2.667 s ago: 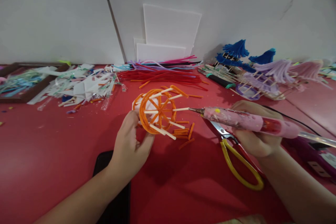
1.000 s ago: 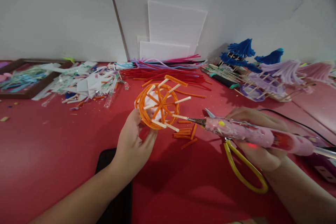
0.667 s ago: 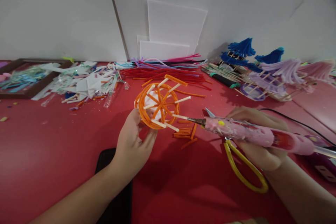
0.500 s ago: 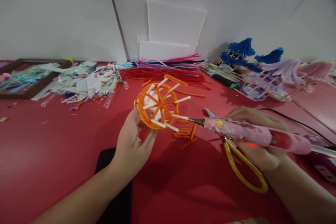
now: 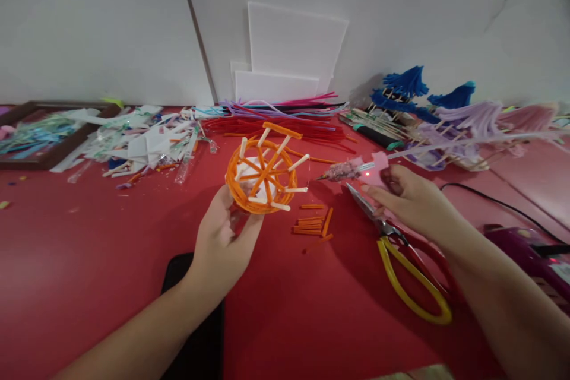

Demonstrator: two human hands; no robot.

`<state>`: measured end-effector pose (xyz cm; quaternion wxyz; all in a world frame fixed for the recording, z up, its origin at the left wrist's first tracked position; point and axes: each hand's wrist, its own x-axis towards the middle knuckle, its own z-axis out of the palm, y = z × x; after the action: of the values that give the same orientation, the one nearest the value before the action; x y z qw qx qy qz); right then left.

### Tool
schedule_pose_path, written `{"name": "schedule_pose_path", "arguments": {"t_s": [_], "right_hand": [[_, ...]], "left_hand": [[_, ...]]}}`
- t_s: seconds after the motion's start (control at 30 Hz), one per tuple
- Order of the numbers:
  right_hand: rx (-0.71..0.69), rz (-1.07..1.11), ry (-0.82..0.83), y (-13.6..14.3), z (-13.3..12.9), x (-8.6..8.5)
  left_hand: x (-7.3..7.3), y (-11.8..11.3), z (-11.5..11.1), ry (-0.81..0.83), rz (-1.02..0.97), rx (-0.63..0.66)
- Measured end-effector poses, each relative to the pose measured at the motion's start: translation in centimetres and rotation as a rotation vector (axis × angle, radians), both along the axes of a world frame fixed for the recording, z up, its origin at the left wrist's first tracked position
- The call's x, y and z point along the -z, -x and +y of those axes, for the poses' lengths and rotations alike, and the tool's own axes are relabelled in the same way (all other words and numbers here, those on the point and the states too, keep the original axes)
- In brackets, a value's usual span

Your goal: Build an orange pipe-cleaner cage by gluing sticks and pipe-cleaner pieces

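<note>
My left hand is closed around the underside of a round orange pipe-cleaner frame, with spokes across its top and short pale sticks jutting out. One orange piece lies across two of the far sticks. My right hand grips a pink hot glue gun, whose nozzle points left and sits a short way right of the frame. A thin strand of glue seems to hang near the nozzle. Below, scissors with yellow and red handles lie partly under my right forearm. Short cut orange pieces rest between the hands.
Red and purple pipe cleaners lie along the wall. Scraps and a brown frame are at left. Blue and lilac fringed models stand at right. A black phone-like slab lies under my left forearm; a purple device sits at right.
The glue gun's nozzle has left the stick it was touching and moved up and right, and the gun has turned. The orange frame has shifted slightly left and tilted in my left hand.
</note>
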<state>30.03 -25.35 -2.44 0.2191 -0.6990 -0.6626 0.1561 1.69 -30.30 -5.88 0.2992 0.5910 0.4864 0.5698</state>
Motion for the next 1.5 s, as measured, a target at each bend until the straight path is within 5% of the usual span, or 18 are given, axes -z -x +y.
{"name": "schedule_pose_path", "arguments": {"t_s": [0.33, 0.53, 0.67, 0.77, 1.0, 1.23, 1.37, 1.5], "right_hand": [[-0.088, -0.506, 0.164, -0.3, 0.5, 0.9], [-0.080, -0.499, -0.271, 0.4, -0.3, 1.1], [-0.514, -0.355, -0.241, 3.0, -0.4, 0.6], [-0.779, -0.442, -0.143, 5.1, 0.0, 0.1], [-0.939, -0.391, -0.021, 6.9, 1.7, -0.7], [-0.669, -0.119, -0.106, 7.6, 3.3, -1.2], [-0.390, 0.558, -0.063, 8.1, 2.7, -3.0], [-0.340, 1.121, 0.100, 8.9, 0.8, -4.9]], "left_hand": [[0.2, 0.1, -0.1, -0.020, -0.001, -0.006], [0.2, 0.0, 0.0, 0.032, -0.034, -0.005], [0.3, 0.0, 0.1, 0.024, -0.016, -0.019], [0.2, 0.0, 0.1, 0.004, 0.009, -0.018], [0.1, 0.1, 0.1, -0.037, 0.080, -0.013], [0.2, 0.2, 0.1, -0.006, 0.054, -0.025], [0.4, 0.1, 0.1, 0.002, 0.015, 0.016], [0.5, 0.2, 0.0, -0.040, 0.071, 0.019]]}}
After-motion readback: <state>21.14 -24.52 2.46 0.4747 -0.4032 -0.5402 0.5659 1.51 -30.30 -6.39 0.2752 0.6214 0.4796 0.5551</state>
